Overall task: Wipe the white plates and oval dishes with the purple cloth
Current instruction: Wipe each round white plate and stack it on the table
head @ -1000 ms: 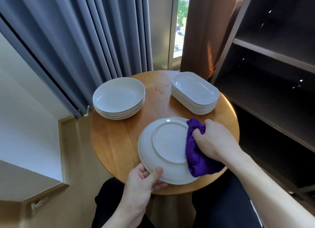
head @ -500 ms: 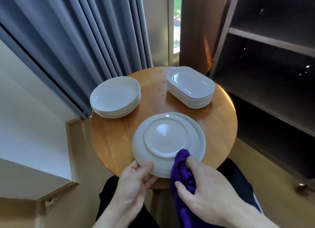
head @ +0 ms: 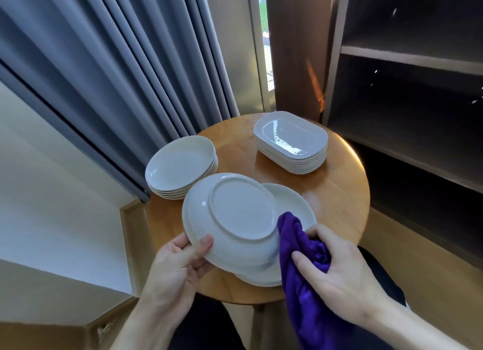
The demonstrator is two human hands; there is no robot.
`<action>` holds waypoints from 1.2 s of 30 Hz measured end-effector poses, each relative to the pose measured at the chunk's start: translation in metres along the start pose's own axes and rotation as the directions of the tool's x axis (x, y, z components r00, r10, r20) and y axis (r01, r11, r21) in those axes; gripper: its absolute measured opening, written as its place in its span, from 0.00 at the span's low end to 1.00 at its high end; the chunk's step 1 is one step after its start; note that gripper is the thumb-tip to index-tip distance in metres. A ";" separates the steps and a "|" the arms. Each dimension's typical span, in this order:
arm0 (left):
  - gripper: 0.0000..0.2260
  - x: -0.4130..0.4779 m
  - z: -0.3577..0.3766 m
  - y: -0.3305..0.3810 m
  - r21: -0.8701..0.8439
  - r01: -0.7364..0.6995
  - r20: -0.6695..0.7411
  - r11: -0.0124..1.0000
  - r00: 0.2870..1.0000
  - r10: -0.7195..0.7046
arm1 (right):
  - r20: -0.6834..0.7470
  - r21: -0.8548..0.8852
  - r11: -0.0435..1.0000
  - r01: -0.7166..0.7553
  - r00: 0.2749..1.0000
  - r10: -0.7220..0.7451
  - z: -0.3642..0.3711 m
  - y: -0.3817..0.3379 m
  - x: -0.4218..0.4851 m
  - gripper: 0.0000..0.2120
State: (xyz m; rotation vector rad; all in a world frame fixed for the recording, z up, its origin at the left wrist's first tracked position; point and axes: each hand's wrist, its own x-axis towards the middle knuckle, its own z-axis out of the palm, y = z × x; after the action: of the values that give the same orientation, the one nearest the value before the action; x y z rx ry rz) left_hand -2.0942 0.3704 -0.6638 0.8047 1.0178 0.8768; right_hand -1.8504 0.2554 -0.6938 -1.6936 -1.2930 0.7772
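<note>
1. Biggest risk, probably: the plate gets dropped. It is held bottom-up and tilted, clear of the table, by one edge only. If the wiping push from the right is too firm, it could be levered out of that grip.
2. Right under it lies a second plate, partly covered. A slip likely means the two get knocked together and chipped, or the lower one gets shoved toward the near table edge.
3. The stack of round plates sits just beside the raised rim, so it could be clipped if the plate is swung left. The stack of oval dishes is well apart, so less worry there.
4. Grip details: the near-left rim is pinched by the left hand, with the thumb laid flat on the upturned bottom and the fingers curled underneath.
5. The cloth is bunched up in the right hand, with the fingers wrapped round it and the thumb pressed across the front. Its top fold is touching the plate's near-right rim; the rest hangs loose below and could be dragged over the lower plate.
</note>
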 end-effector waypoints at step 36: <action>0.11 0.154 -0.025 0.064 0.802 0.019 0.254 -0.597 0.894 0.370 | 0.190 -0.299 0.928 0.224 0.967 -0.172 0.011 0.010 0.012 0.16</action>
State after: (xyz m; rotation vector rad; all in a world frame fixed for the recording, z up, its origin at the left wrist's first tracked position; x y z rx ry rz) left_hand -2.0906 0.5388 -0.6719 2.8415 1.8954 -0.1512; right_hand -1.8521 0.2682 -0.7073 -1.7378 -1.7514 0.6185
